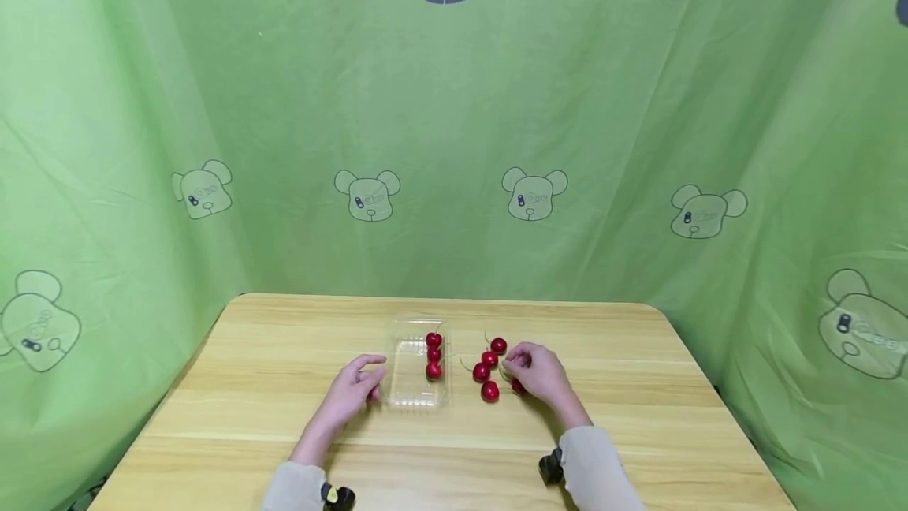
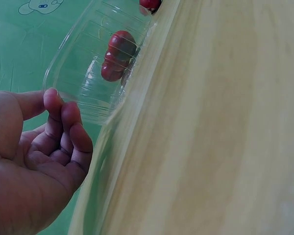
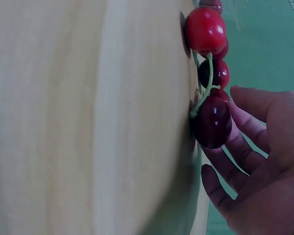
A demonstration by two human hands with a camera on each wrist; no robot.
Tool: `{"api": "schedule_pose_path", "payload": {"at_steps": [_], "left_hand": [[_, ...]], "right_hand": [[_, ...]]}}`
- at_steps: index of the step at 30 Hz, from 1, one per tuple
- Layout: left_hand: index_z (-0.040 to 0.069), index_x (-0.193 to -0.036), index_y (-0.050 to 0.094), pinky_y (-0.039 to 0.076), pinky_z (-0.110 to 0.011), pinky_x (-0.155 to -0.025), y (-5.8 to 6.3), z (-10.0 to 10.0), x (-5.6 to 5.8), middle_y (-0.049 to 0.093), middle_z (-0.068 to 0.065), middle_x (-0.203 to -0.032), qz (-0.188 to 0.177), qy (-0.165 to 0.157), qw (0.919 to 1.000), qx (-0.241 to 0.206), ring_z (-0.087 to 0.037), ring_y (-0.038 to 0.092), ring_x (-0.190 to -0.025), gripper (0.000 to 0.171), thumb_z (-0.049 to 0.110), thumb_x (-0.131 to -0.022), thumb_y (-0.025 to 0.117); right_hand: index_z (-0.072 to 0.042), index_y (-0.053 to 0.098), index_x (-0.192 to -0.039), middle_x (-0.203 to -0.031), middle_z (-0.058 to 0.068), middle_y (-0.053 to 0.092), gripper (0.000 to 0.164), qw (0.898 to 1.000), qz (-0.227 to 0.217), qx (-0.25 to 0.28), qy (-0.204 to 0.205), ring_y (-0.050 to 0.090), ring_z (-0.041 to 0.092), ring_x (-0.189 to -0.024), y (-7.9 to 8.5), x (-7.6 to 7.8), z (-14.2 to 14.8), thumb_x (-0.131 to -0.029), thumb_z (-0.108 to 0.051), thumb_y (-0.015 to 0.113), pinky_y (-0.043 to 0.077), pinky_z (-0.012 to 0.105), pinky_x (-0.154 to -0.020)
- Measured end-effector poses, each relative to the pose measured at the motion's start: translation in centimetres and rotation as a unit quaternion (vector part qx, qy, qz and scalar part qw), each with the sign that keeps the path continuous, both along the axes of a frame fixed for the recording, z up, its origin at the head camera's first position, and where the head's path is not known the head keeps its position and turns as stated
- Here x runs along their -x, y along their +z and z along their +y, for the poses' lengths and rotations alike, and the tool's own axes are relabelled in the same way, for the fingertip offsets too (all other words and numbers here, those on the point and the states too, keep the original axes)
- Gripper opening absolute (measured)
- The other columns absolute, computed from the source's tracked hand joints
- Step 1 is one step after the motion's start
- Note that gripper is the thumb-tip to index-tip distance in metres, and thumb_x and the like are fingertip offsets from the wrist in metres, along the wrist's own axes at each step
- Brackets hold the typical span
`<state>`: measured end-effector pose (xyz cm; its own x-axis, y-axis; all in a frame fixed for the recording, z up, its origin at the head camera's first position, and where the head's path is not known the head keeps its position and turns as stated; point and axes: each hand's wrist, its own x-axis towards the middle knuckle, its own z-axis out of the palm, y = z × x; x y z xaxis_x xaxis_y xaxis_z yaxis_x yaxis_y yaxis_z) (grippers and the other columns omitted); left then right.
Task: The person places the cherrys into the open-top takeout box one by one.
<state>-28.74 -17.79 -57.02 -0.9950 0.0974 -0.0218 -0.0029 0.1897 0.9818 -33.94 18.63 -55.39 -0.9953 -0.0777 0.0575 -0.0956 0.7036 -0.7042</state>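
My left hand [image 1: 349,394] is at the left side of a clear plastic container [image 1: 400,400], its fingers loosely bent. In the left wrist view, its fingertips [image 2: 53,99] are right at the container's rim. Three red cherries [image 1: 433,371] sit in a row along the container's right side. My right hand [image 1: 542,373] is over the right edge of a loose group of cherries [image 1: 489,391]. In the right wrist view, a dark cherry [image 3: 212,123] with a green stem lies beside its bent fingers, the thumb apart from them.
The wooden table [image 1: 454,464] carries the container and the cherries. Several loose cherries with thin stems lie between the container and my right hand. A green curtain [image 1: 454,259] with bear prints hangs behind the table and along both sides.
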Motion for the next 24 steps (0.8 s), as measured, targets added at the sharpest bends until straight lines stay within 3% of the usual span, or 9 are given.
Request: {"api": "schedule_pose_path", "payload": {"at_steps": [9,16,24], "left_hand": [[0.0,-0.14,0.056,0.043,-0.024,-0.056,-0.15,0.13,0.01,0.061,-0.005,-0.071,-0.001,0.012,0.9999,0.001,-0.018,0.055,-0.065,0.041,0.019,-0.104,0.062],[0.0,-0.14,0.056,0.045,-0.024,-0.057,0.04,0.05,-0.11,0.063,-0.008,-0.072,-0.002,0.006,0.9999,-0.01,-0.017,0.056,-0.065,0.042,0.02,-0.104,0.063],[0.0,-0.14,0.056,0.045,-0.024,-0.058,0.1,0.02,-0.05,0.063,-0.007,-0.072,-0.002,0.002,0.9999,-0.014,-0.016,0.056,-0.065,0.042,0.02,-0.104,0.063]], "right_hand": [[-0.011,0.071,-0.095,-0.078,-0.002,0.063,0.015,1.0,-0.013,-0.027,0.0,0.055,0.014,-0.071,-0.42,-0.19,-0.71,-0.088,-0.019,0.081,0.044,0.031,-0.07],[-0.011,0.072,-0.091,-0.076,-0.004,0.064,0.015,0.998,0.004,-0.055,0.005,0.057,0.012,-0.07,-0.61,-0.21,-1.03,-0.085,-0.016,0.084,0.046,0.032,-0.071],[-0.011,0.073,-0.09,-0.074,-0.003,0.065,0.01,0.999,0.007,-0.044,-0.011,0.057,0.013,-0.069,-0.56,-0.13,-1.01,-0.086,-0.011,0.082,0.047,0.031,-0.071]]}}
